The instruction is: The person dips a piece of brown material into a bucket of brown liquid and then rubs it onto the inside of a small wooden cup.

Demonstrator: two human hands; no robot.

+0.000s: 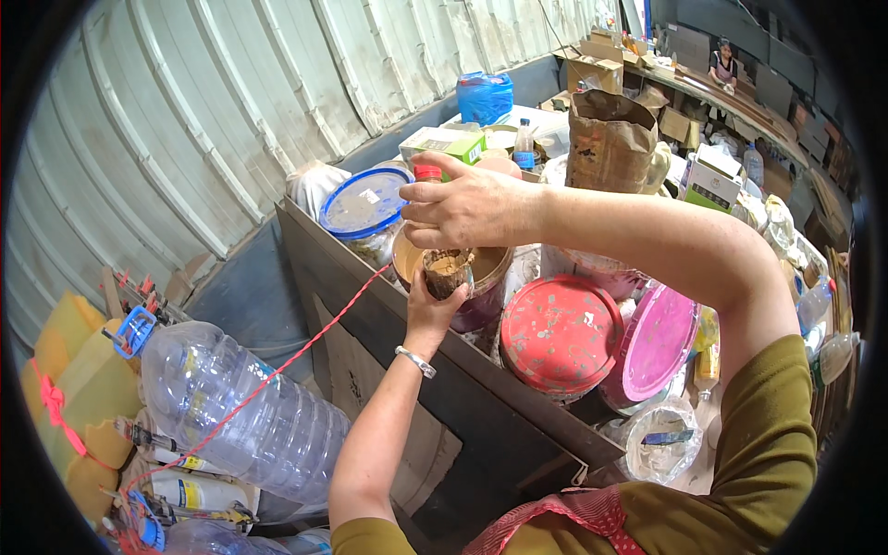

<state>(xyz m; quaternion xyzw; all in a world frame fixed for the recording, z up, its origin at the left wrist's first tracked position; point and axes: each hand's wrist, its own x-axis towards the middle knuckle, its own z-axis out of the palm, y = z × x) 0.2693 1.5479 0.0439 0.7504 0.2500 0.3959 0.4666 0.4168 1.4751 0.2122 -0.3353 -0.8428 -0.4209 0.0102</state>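
Note:
My left hand [431, 310], closed round a small cup [448, 265] crusted with brown, holds it over the rim of an open bucket [490, 282]. Tan stuff shows inside the cup. Just above it is my right hand [472, 205], its fingers curled about a small red-topped thing [427, 173]; the lower part of that thing is hidden by the fingers. Left of my right hand stands a tub with a blue-rimmed lid [365, 202].
A red lid [561, 326] and a pink lid [659, 342] cover buckets to the right. Behind is a tall brown paper bag [610, 139]. A large clear plastic bottle [245, 412] lies at left, by a red cord [277, 370]. Far right, a person [724, 69] sits by a bench.

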